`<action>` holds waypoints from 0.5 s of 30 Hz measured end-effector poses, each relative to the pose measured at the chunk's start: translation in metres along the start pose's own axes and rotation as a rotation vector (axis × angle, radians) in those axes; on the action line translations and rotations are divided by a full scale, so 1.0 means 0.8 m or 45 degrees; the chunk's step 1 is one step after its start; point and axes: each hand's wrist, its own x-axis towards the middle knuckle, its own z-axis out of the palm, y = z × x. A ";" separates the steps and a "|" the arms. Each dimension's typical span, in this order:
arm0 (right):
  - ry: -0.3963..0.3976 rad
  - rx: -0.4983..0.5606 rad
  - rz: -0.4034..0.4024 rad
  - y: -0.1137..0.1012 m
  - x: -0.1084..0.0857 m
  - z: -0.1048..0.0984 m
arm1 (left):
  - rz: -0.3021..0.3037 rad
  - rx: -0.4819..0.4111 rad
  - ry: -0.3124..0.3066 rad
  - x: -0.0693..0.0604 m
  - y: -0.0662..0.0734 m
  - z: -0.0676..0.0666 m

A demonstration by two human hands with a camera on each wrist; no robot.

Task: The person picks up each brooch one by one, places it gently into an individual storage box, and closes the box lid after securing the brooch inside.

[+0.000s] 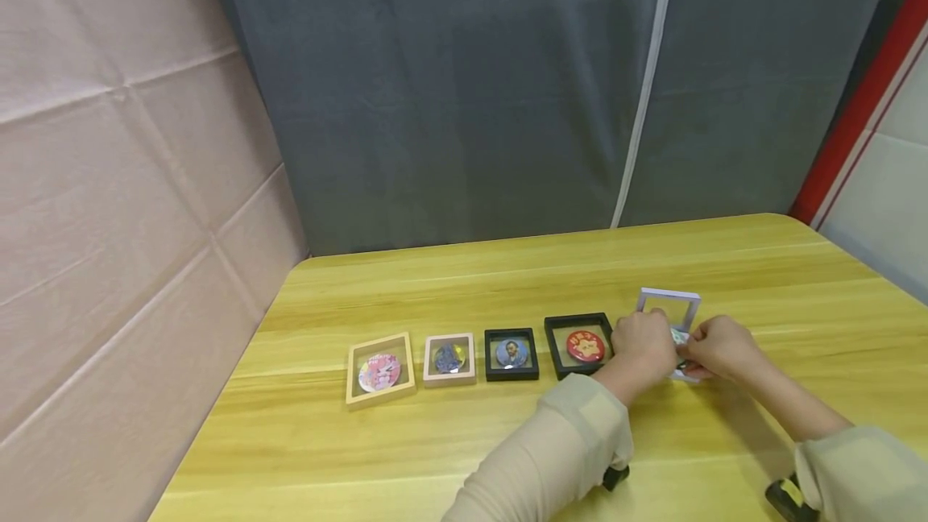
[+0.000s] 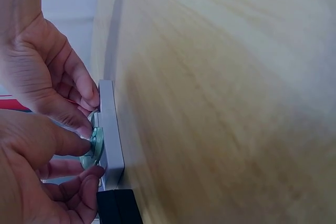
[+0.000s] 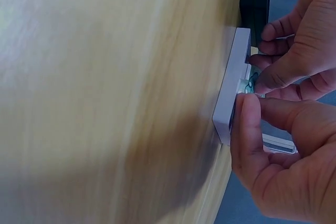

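Observation:
A small white display frame (image 1: 669, 294) stands hinged apart at the right of the row, one half upright and the other flat on the table. Over the flat half, a round green badge (image 2: 97, 142) is held between both hands. My left hand (image 1: 644, 342) pinches it from the left, its thumb on the badge's face. From the right, my right hand (image 1: 727, 349) grips the badge's other edge with thumb and fingertips close to the frame's rim (image 3: 231, 85). Fingers cover much of the badge, so its picture is mostly hidden.
Left of the hands lie a black frame (image 1: 553, 345) with a red badge (image 1: 584, 346), a smaller black frame (image 1: 512, 375) with a portrait badge (image 1: 511, 352), a pale pink frame (image 1: 449, 380) with a blue-yellow badge (image 1: 449, 358), and a cream frame (image 1: 382, 399) with a pink badge (image 1: 379, 373).

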 end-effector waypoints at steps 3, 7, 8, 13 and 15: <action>0.009 -0.002 -0.002 -0.001 -0.001 0.002 | 0.016 0.043 -0.003 0.001 0.000 0.001; 0.027 -0.009 -0.010 -0.001 -0.001 0.004 | 0.040 0.080 -0.010 0.001 -0.001 0.003; 0.032 -0.012 -0.015 -0.001 -0.001 0.004 | 0.042 0.080 -0.009 0.002 -0.001 0.003; 0.045 -0.027 -0.033 -0.001 0.000 0.004 | 0.034 0.072 -0.006 0.002 -0.001 0.003; 0.049 -0.039 -0.046 -0.001 0.001 0.004 | 0.035 0.078 -0.005 0.002 -0.001 0.003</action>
